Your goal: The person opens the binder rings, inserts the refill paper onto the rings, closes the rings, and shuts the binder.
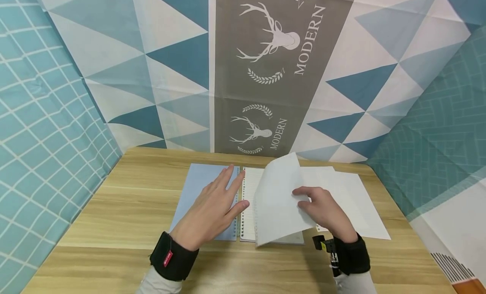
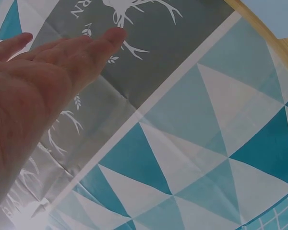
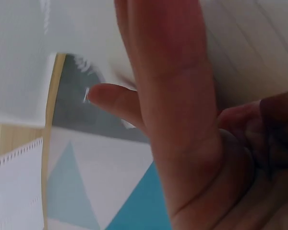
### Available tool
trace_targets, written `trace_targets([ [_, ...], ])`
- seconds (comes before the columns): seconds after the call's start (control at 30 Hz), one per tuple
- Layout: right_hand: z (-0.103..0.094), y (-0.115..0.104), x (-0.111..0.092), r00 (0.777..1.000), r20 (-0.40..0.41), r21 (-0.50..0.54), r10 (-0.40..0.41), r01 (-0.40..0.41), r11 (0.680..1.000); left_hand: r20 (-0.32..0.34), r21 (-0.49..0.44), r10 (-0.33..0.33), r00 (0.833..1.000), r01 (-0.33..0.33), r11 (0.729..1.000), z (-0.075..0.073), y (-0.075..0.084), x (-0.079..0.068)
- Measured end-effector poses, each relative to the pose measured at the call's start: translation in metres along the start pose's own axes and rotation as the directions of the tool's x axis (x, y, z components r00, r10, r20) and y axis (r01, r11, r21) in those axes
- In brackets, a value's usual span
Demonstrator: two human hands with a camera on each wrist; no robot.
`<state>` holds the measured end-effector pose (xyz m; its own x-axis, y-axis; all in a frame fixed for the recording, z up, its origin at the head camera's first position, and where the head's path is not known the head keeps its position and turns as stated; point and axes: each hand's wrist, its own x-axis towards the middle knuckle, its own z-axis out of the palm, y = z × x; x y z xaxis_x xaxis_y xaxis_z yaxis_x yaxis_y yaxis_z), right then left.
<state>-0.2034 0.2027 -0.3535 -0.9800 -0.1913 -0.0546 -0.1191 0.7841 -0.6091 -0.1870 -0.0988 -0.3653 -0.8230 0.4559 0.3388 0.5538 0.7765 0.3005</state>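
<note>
My right hand [image 1: 322, 207] pinches a white sheet of paper [image 1: 281, 201] between thumb and fingers. The sheet is lifted and bowed, with a row of holes along its left edge. Beneath it lies a stack of lined, hole-punched pages [image 1: 249, 201]. To their left is a light blue cover [image 1: 201, 180], also punched along its inner edge. Over that cover my left hand [image 1: 212, 209] is spread, palm down, with straight fingers and nothing held. In the right wrist view the right hand [image 3: 177, 96] stands close before the paper; its fingertips are partly out of sight.
More loose white sheets [image 1: 360, 201] overlap on the right side of the wooden table [image 1: 125, 209]. A patterned cloth wall [image 1: 178, 74] rises behind the table's back edge. Tiled-print cloth [image 1: 34, 117] hangs at the left. Both wrists wear black bands.
</note>
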Motion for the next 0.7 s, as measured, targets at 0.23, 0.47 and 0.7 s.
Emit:
trace_targets([
  [0.23, -0.005, 0.007, 0.000, 1.000, -0.007, -0.032, 0.017, -0.017, 0.999, 0.000, -0.005, 0.007, 1.000, -0.007, 1.000, 0.000, -0.001, 0.000],
  [0.47, -0.009, 0.009, -0.002, 0.999, 0.018, 0.092, -0.029, 0.027, 0.995, 0.002, -0.010, 0.002, 1.000, -0.002, 1.000, 0.000, -0.001, 0.000],
  [0.7, -0.017, 0.014, -0.004, 0.998, 0.030, 0.252, -0.063, 0.053, 0.966, -0.006, -0.012, 0.010, 1.000, -0.010, 1.000, 0.000, -0.002, 0.000],
])
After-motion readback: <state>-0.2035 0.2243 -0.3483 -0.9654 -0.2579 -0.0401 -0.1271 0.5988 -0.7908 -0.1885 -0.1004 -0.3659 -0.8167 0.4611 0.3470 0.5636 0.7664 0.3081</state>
